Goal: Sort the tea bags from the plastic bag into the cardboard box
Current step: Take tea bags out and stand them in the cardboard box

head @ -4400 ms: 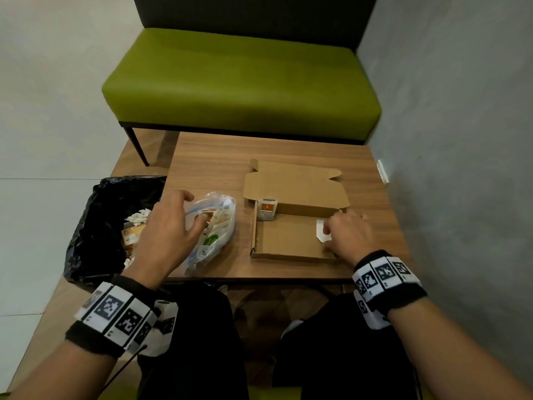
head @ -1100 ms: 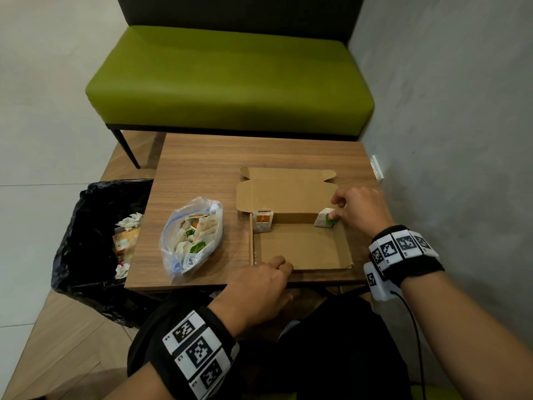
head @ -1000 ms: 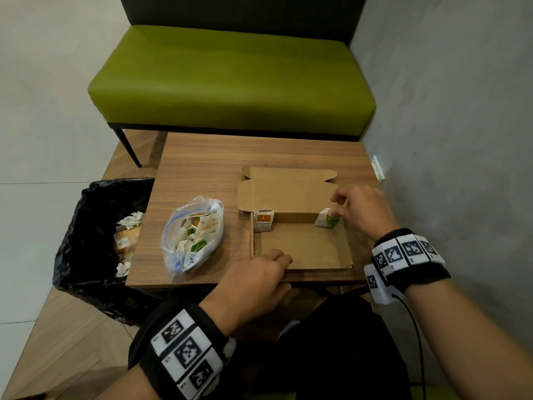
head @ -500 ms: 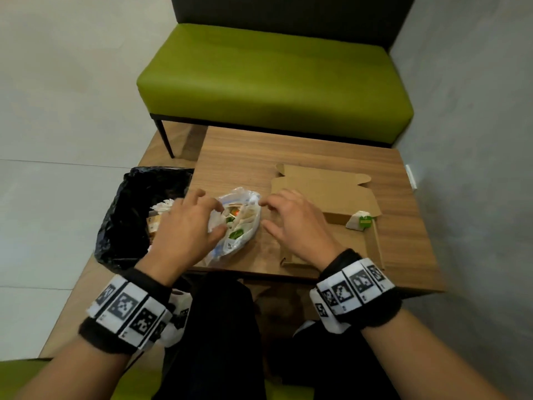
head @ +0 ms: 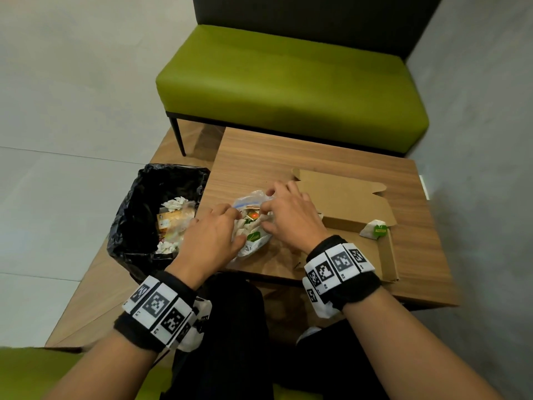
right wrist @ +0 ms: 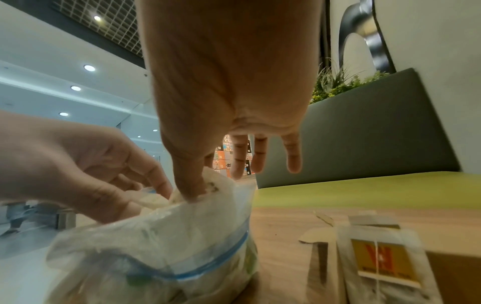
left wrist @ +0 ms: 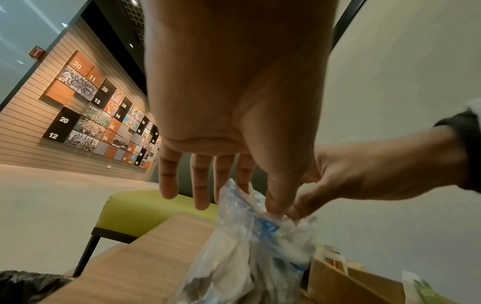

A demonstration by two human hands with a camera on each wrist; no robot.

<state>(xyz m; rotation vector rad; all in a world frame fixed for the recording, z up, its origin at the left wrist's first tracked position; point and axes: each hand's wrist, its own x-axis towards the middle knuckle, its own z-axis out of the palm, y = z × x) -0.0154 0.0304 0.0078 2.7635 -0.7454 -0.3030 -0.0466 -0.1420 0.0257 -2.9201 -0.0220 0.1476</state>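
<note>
The clear plastic bag (head: 253,241) of tea bags lies on the wooden table (head: 288,157), left of the open cardboard box (head: 346,197). My left hand (head: 235,226) pinches the bag's rim (left wrist: 263,224) between thumb and forefinger, the other fingers straight. My right hand (head: 266,217) reaches into the bag's mouth, and its thumb and forefinger pinch a white tea bag (right wrist: 217,184). A green-tagged tea bag (head: 375,230) stands in the box's far right corner. An orange-tagged tea bag (right wrist: 380,265) leans in the box's far left corner, hidden by my right hand in the head view.
A bin lined with a black bag (head: 138,215) and holding rubbish stands at the table's left edge. A green bench (head: 288,82) sits beyond the table. A grey wall (head: 476,168) runs along the right side.
My right hand left the green-tagged tea bag in the box and crossed left to the plastic bag. My left hand rose from the table's near edge to the bag's rim. The head turned left.
</note>
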